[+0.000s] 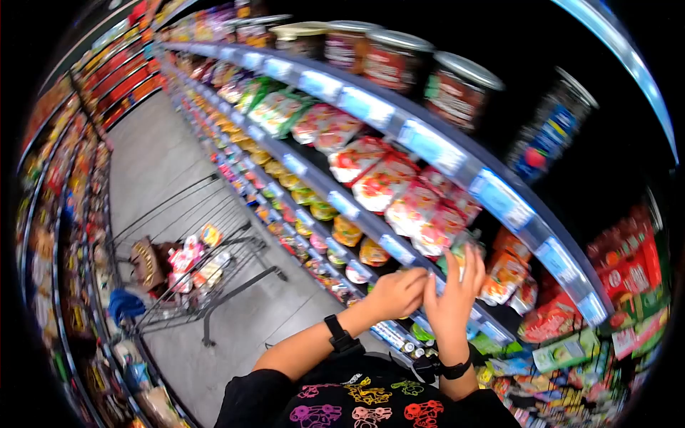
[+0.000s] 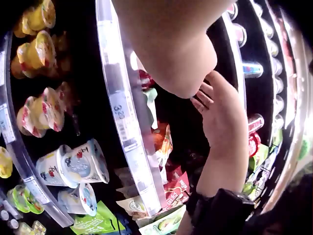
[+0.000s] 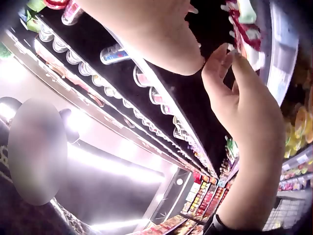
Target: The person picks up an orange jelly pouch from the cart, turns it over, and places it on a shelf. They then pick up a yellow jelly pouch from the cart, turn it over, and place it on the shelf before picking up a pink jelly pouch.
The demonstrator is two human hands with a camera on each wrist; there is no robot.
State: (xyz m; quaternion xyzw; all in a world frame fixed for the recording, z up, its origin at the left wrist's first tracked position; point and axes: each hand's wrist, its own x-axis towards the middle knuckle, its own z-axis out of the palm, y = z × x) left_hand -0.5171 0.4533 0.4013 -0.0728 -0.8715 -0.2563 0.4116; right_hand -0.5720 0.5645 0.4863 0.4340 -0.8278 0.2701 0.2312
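Note:
My left hand [image 1: 399, 294] has bent fingers and lies close beside my right hand [image 1: 454, 292], in front of a middle shelf. In the right wrist view the left thumb and forefinger [image 3: 227, 58] come close together at a red-and-white packet [image 3: 252, 36]; whether they pinch it I cannot tell. In the head view the right hand's fingers extend upward, overlapping a pale green packet [image 1: 476, 246]. The left wrist view shows a pale green packet edge [image 2: 150, 105] below the left hand. Red-and-white snack packets [image 1: 385, 184] sit just beyond both hands.
Price-tag rails [image 1: 435, 148] edge the shelves. Lidded jars [image 1: 462, 91] stand above, orange packets [image 1: 506, 267] at the right, and white cups [image 2: 83, 161] below. A wire shopping cart [image 1: 207, 250] with goods stands on the grey aisle floor [image 1: 150, 153] at left.

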